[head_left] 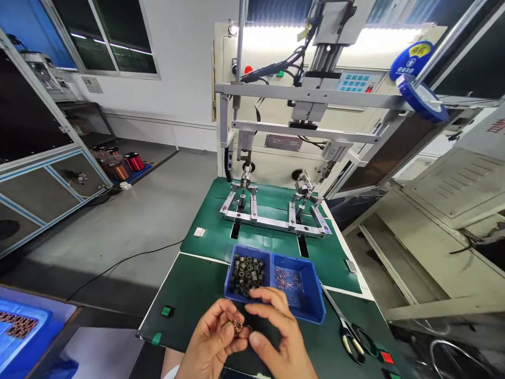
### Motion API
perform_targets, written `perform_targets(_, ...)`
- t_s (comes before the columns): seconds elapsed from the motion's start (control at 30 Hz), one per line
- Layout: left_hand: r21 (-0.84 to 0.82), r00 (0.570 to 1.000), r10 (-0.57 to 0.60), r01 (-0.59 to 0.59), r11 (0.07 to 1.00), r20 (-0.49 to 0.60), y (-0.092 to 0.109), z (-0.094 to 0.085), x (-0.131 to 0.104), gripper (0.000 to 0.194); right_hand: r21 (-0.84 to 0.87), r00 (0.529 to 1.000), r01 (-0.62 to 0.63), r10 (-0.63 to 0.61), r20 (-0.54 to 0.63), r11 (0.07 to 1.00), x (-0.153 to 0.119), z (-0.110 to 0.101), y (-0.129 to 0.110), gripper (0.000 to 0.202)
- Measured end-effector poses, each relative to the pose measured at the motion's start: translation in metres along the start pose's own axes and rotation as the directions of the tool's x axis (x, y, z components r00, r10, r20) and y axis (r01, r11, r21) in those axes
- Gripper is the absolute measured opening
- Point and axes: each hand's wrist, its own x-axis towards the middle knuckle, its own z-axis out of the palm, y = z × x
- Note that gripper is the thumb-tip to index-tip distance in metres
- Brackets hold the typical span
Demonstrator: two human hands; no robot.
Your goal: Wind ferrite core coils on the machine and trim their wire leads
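The left hand (209,342) held a small wound core (238,323), round with copper wire showing, pinched between thumb and fingers, so its grip was closed on the part. The right hand (276,337) was just beside it, with its fingertips (256,309) curled toward the core from the other side. Whether this grip really pressed the core or only touched it, I could not tell.

Just beyond both grips stood a blue tray (272,259) with two compartments on the green counter (189,295). The compartment beyond the left grip held many dark cores (248,273); the one beyond the right grip held thin copper wire scraps (290,281). Scissors (349,329) lay well to the outer side of the right grip, and the winding fixture (272,213) stood far beyond the tray.

In my judgement, the work in hand was checking or trimming the wound core. To do it well, the left grip should have held the core by its outer rim, not by the wire, and turned it slowly. The right fingertips should have pulled any loose wire end gently, because thin copper breaks easily.
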Motion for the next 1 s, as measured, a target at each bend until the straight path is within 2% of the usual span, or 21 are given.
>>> perform_targets(0.07,0.013,0.999,-0.025,0.025,1.0,0.044,-0.005,0.005,0.0,0.03,0.143,1.0,0.009,-0.007,-0.013,0.99,-0.001,0.004,-0.01,0.026)
perform_targets(0.13,0.011,0.997,-0.054,0.053,0.999,0.056,-0.009,0.009,0.0,0.031,0.211,0.997,-0.015,0.031,-0.073,0.977,-0.002,0.008,-0.016,0.017)
perform_targets(0.23,-0.001,0.992,-0.095,0.095,0.995,0.083,-0.014,0.013,-0.001,0.033,0.242,0.975,-0.091,0.136,-0.175,0.966,-0.003,0.007,-0.019,0.016)
perform_targets(0.37,-0.017,0.977,-0.138,0.142,0.99,0.165,-0.019,0.008,0.0,0.027,0.266,0.951,-0.141,0.205,-0.23,0.954,-0.003,-0.001,-0.022,0.019)
perform_targets(0.5,-0.037,0.95,-0.173,0.189,0.981,0.258,-0.022,0.003,0.002,0.021,0.351,0.956,-0.135,0.216,-0.201,0.927,-0.004,-0.008,-0.02,0.022)
perform_targets(0.7,-0.038,0.949,-0.155,0.172,0.984,0.273,-0.026,0.004,0.001,0.022,0.442,0.992,-0.122,0.128,0.017,0.888,-0.009,-0.011,-0.011,0.031)
perform_targets(0.8,-0.038,0.926,-0.172,0.196,0.98,0.336,-0.031,0.001,0.003,0.02,0.454,0.992,-0.112,0.124,0.003,0.884,-0.01,-0.011,-0.013,0.023)
perform_targets(0.87,-0.024,0.923,-0.178,0.198,0.98,0.342,-0.033,0.0,0.003,0.019,0.438,0.989,-0.116,0.143,-0.028,0.892,-0.01,-0.011,-0.014,0.019)
perform_targets(1.0,0.017,0.973,-0.105,0.104,0.994,0.207,-0.03,0.012,-0.002,0.024,0.377,0.982,-0.127,0.17,-0.083,0.917,-0.014,-0.01,-0.016,0.02)
